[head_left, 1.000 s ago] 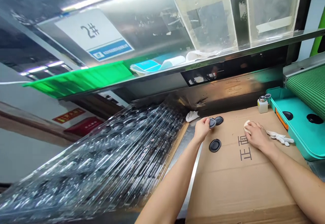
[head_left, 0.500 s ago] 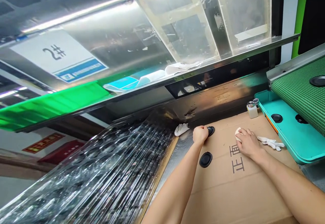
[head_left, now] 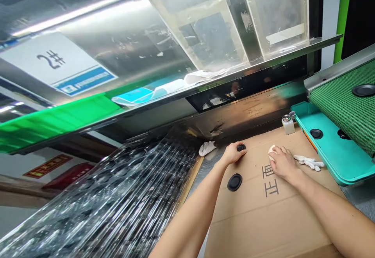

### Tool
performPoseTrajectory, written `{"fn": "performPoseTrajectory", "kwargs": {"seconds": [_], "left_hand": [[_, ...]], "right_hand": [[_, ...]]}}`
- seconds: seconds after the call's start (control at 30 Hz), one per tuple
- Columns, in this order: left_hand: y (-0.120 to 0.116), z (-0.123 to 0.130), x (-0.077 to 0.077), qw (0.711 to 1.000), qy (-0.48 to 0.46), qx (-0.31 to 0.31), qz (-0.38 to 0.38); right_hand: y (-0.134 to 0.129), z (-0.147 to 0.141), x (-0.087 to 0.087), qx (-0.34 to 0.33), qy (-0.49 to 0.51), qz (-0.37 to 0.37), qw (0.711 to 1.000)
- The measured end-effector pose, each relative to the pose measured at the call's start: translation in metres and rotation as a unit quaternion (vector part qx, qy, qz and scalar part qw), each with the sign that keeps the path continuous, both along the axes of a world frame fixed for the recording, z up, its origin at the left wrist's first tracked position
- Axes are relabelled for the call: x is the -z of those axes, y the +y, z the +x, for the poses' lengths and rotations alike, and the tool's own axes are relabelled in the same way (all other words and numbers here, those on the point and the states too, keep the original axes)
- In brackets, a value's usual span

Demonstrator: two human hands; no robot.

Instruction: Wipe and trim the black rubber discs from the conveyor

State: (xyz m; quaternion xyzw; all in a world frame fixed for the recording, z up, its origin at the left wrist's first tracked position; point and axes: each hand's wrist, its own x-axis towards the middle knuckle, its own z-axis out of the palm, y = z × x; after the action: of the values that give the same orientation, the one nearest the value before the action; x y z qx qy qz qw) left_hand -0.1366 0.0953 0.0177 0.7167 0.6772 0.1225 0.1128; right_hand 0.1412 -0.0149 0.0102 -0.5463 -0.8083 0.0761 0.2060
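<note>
My left hand [head_left: 233, 153] is closed on a small black part [head_left: 241, 147] near the far left edge of the cardboard sheet [head_left: 252, 219]. Its thumb and fingers lie around the part's rim. A second black oval part [head_left: 234, 182] lies on the cardboard nearer to me, touched by neither hand. My right hand [head_left: 281, 162] rests over the cardboard beside the printed characters, its fingers closed on a white pad [head_left: 273, 152]. A white glove [head_left: 309, 162] lies just right of that hand.
At the right, a teal tray [head_left: 345, 168] holds black parts beside a green conveyor belt [head_left: 348, 98] carrying another. A white bottle [head_left: 288, 125] stands at the cardboard's far edge. Clear plastic-wrapped goods [head_left: 117, 195] fill the left. A metal machine ledge [head_left: 263, 61] overhangs the back.
My left hand has turned and opened its grasp around the black part, showing thumb and fingers at its sides. My right hand keeps the white pad in nearly the same place. The view has shifted slightly.
</note>
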Motion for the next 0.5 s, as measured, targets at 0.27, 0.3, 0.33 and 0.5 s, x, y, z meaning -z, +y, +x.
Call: {"fn": "performPoseTrajectory", "kwargs": {"seconds": [0.27, 0.3, 0.33, 0.5], "left_hand": [[0.001, -0.001, -0.021, 0.997, 0.078, 0.011, 0.020], [0.007, 0.009, -0.029, 0.994, 0.096, 0.005, 0.042], [0.013, 0.024, -0.041, 0.992, 0.105, 0.010, 0.071], [0.023, 0.190, -0.122, 0.952, -0.010, 0.211, 0.224]], "right_hand": [[0.000, -0.012, 0.004, 0.049, 0.036, -0.011, 0.998], [0.001, -0.014, 0.005, 0.070, 0.047, -0.007, 0.996], [0.002, -0.016, 0.006, 0.083, 0.049, -0.010, 0.995], [0.002, -0.017, 0.006, 0.043, 0.010, -0.016, 0.999]]}}
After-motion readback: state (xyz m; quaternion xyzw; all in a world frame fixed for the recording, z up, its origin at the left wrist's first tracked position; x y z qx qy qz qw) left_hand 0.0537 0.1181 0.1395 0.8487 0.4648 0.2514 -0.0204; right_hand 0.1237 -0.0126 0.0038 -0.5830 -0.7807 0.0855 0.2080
